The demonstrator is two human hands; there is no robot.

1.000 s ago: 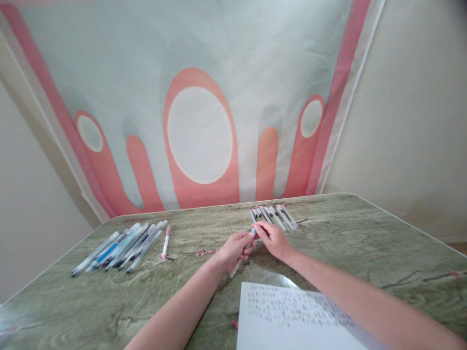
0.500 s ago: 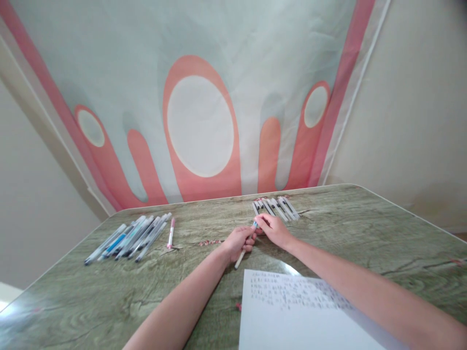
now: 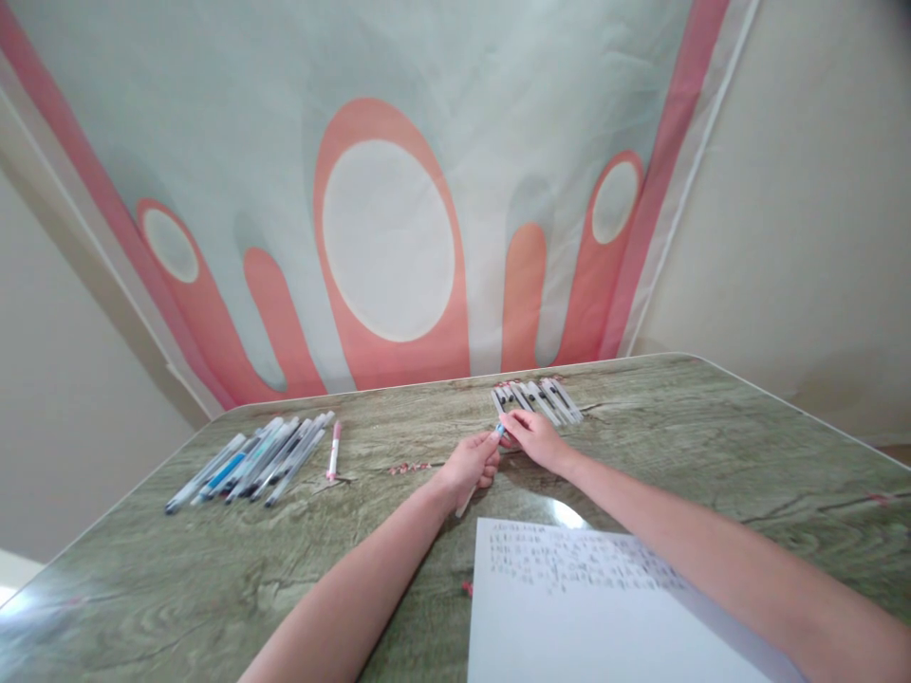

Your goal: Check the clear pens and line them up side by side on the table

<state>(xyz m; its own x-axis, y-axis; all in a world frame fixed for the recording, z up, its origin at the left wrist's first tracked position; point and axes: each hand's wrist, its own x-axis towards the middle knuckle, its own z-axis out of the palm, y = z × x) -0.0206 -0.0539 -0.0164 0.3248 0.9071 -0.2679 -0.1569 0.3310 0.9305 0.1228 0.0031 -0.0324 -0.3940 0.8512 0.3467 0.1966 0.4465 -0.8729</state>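
My left hand (image 3: 471,465) is closed around a pen (image 3: 465,501), whose pale lower end pokes out below the fingers. At the pen's upper end a blue part shows between the hands, and the fingertips of my right hand (image 3: 532,438) pinch there. Most of the barrel is hidden by my fingers. Just beyond the right hand, a row of several clear-barrelled pens (image 3: 559,403) with dark parts lies side by side. Below both hands rests a white sheet of paper (image 3: 541,626) with handwriting along its top, partly covered by my right forearm.
On the left of the wood-patterned table (image 3: 399,550) lies a bunch of several pens (image 3: 249,462), one of them bright blue. Beside it is a pink-and-white marker (image 3: 334,452). A wall covering (image 3: 388,237) with orange shapes rises behind the table's far edge.
The pen has shifted slightly in my hands, and less of its lower end shows below the left hand. My right fingers stay at its blue end. The view has tilted slightly.
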